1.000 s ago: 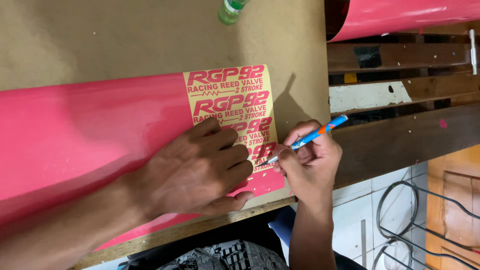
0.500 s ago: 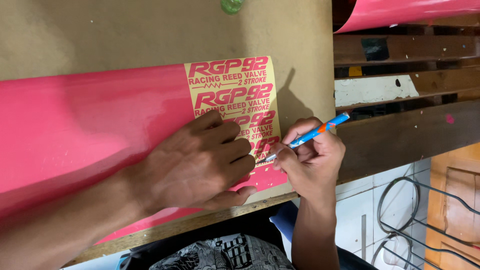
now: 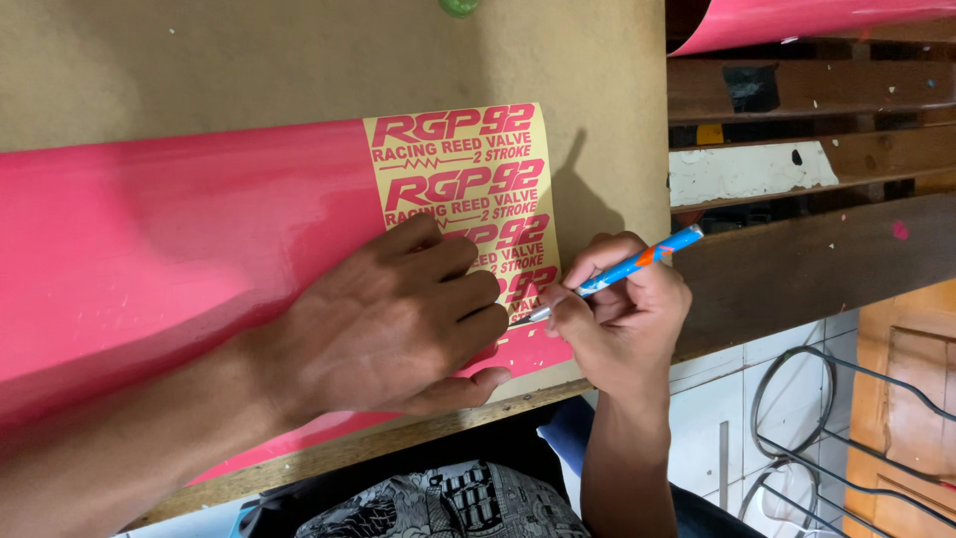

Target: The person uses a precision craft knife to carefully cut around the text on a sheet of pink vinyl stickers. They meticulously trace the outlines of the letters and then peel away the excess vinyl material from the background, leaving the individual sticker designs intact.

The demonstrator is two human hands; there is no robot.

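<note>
**A:** quick q, what's diff vs the frame from a sec ago? Looks the same to me tbh.

**B:** Pretty much is. Your left hand [image 3: 398, 319] is still flat, palm down, fingers together, pressing on the lower half of the yellow decal sheet [image 3: 463, 189], same spot as before. Thumb runs along the pink strip below the sheet, near the board's front edge. Your right hand [image 3: 622, 319] still pinches the blue craft knife [image 3: 637, 264], w/ an orange band on it, like a pen, just right of the sheet's lower right corner. Tip sits at the sheet's right edge, just off your left fingertips [image 3: 493, 299]; can't tell if it's actually touching the sheet, too small.

**A:** So nothing moved?

**B:** Mostly the view. Cam tipped down a bit: the green bottle cap [image 3: 459, 5], well above the sheet, is now almost cut off at the top; earlier you saw more of it. Hands crept maybe a hair, no real shift.

**A:** And the sheet itself?

**B:** Lies flat at the right end of the pink vinyl [image 3: 149, 259], which runs left from it across the brown board [image 3: 299, 60]. Red lettering in rows; lower rows are hidden under your left hand. Wire rack [image 3: 846, 438] is well off to the lower right of the sheet, below the board.
</note>
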